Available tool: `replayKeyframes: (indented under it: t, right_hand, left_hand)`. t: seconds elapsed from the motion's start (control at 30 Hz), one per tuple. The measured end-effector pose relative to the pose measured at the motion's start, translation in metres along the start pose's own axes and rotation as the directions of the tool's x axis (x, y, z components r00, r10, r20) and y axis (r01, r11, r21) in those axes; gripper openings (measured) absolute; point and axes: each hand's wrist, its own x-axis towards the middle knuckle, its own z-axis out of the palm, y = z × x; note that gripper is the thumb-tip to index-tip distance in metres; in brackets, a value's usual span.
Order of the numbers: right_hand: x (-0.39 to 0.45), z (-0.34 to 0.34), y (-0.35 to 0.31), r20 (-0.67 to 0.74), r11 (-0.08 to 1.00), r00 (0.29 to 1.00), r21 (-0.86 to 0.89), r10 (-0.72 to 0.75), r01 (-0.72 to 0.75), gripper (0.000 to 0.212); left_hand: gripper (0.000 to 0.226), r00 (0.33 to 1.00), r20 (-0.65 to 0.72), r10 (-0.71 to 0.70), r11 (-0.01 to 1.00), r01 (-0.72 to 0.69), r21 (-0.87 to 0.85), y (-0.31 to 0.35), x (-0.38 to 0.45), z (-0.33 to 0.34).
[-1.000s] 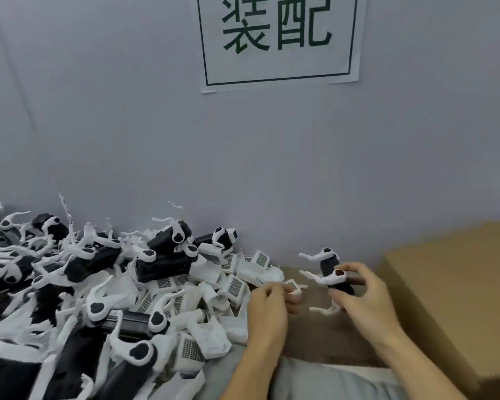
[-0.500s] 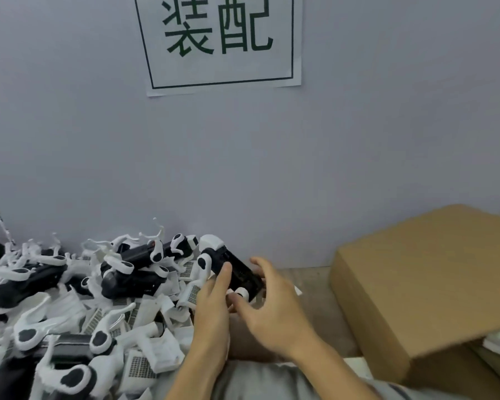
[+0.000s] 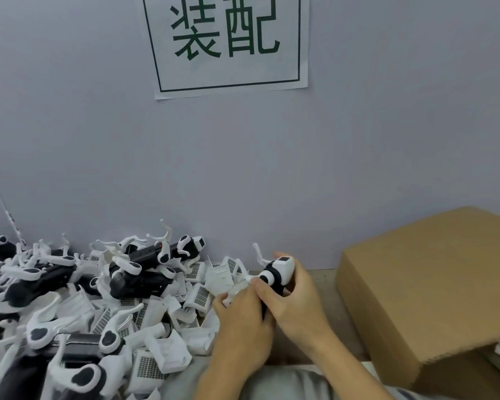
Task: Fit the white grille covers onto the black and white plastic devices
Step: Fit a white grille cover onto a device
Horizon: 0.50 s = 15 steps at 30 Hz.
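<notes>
Both hands hold one black and white plastic device (image 3: 273, 275) just above the table, right of centre. A white grille cover (image 3: 284, 263) sits on its upper end, grid facing up. My right hand (image 3: 293, 301) grips the device's body with fingers curled round it. My left hand (image 3: 243, 319) grips its lower end from the left, partly hiding it. A pile of black and white devices (image 3: 139, 272) fills the left of the table, with several loose white grille covers (image 3: 201, 295) scattered along its right side.
An open brown cardboard box (image 3: 433, 290) stands at the right, its flap raised towards me. A grey wall with a paper sign (image 3: 228, 44) rises straight behind the table. A strip of bare tabletop (image 3: 321, 284) lies between the hands and the box.
The device, black end bare half a second ago, now carries a white grille cover. Both hands have shifted right and nearer the box, and the view has panned back left.
</notes>
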Motion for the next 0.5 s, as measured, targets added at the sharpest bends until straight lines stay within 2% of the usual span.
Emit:
replayKeyframes:
  t: [0.07, 0.13, 0.2, 0.27, 0.3, 0.33, 0.37, 0.4, 0.43, 0.47, 0.5]
  right_hand:
    - [0.001, 0.000, 0.000, -0.154, 0.999, 0.988, -0.034, 0.007, -0.013, 0.033]
    - [0.002, 0.000, -0.001, -0.299, 0.999, 0.954, -0.050, 0.005, -0.021, 0.030]
    - [0.001, 0.002, -0.003, -0.370, 0.998, 0.929, -0.053, 0.000, -0.021, 0.033]
    - [0.000, 0.005, -0.005, -0.327, 0.996, 0.945, -0.082, -0.002, -0.026, 0.035]
    - [0.000, 0.007, -0.006, -0.261, 0.998, 0.965, -0.063, -0.001, -0.016, 0.031]
    - [0.000, 0.008, -0.007, -0.159, 1.000, 0.987, -0.002, -0.012, 0.012, 0.024]
    - [-0.001, 0.009, -0.011, -0.035, 0.997, 0.999, 0.071, -0.037, 0.040, 0.017]
    - [-0.002, 0.009, -0.013, 0.060, 0.992, 0.994, 0.099, -0.086, 0.080, 0.019]
    - [-0.002, 0.008, -0.014, 0.093, 0.990, 0.987, 0.071, -0.130, 0.123, 0.021]
    - [-0.001, 0.007, -0.013, 0.062, 0.988, 0.986, 0.000, -0.156, 0.157, 0.021]
    - [0.000, 0.006, -0.011, -0.005, 0.981, 0.985, -0.090, -0.173, 0.172, 0.020]
  left_hand:
    - [0.024, 1.000, 0.024, -0.018, 1.000, 0.017, 0.026, 0.003, -0.001, 0.001]
    - [0.037, 0.999, 0.027, -0.030, 0.999, 0.029, 0.019, 0.007, -0.001, 0.001]
    - [0.049, 1.000, -0.002, -0.021, 0.998, 0.021, 0.066, 0.007, -0.001, 0.002]
    - [0.048, 0.998, -0.056, 0.009, 0.992, -0.002, 0.126, 0.005, 0.000, 0.003]
    - [0.042, 0.995, -0.100, 0.014, 0.993, -0.002, 0.120, 0.003, 0.001, 0.004]
    - [0.033, 0.987, -0.162, -0.020, 0.999, 0.027, 0.043, 0.001, 0.003, 0.004]
    - [0.022, 0.970, -0.215, -0.108, 0.989, 0.084, -0.119, 0.000, 0.004, 0.003]
    - [0.014, 0.942, -0.219, -0.253, 0.918, 0.163, -0.361, 0.001, 0.006, 0.000]
    - [0.014, 0.903, -0.175, -0.394, 0.765, 0.217, -0.606, 0.000, 0.008, -0.005]
    - [0.015, 0.862, -0.089, -0.499, 0.556, 0.240, -0.796, -0.002, 0.010, -0.009]
    - [0.013, 0.830, -0.017, -0.558, 0.394, 0.247, -0.885, -0.004, 0.012, -0.014]
